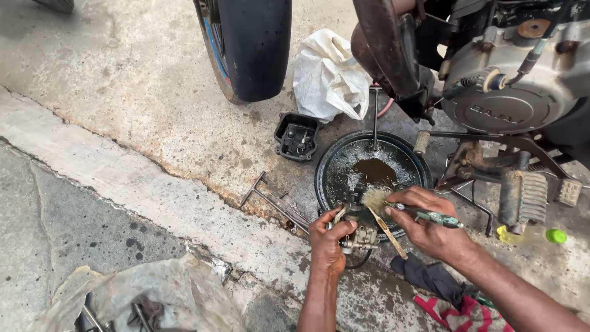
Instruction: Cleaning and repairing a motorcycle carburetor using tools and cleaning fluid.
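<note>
- The left hand (pixel 327 243) is closed around a small metal carburetor (pixel 358 229). It holds the part up, just over the near edge of the pan (pixel 332 161).
- The right hand (pixel 430 224) is closed on a brush (pixel 384 215) with a pale handle, and it also grips a screwdriver (pixel 430 215) with a green handle.
- The brush head sits right on top of the carburetor, touching it. So the part lies just to the left of the right hand, very close.
- The brush handle slants from up by the part down toward the person. The screwdriver points out to the right, nearly flat.
- Both hands are at the part. The left one holds it from below and the right one comes in from the side.
- The pan is round and dark, with brown, dirty liquid in it. A thin T-shaped tool (pixel 374 117) stands with its end in the far side of the pan.
- Left of the pan lies one more T-shaped tool (pixel 270 200) flat on the ground, so I count two.
- One small black cover (pixel 297 136) lies open near the pan.
- One white bag (pixel 329 77) lies behind it, next to one black tyre (pixel 249 46).
- One engine (pixel 513 92) is up on the right.
- One green cap (pixel 556 236) lies on the ground at the right.
- One dark rag (pixel 433 276) lies under the right arm.
</note>
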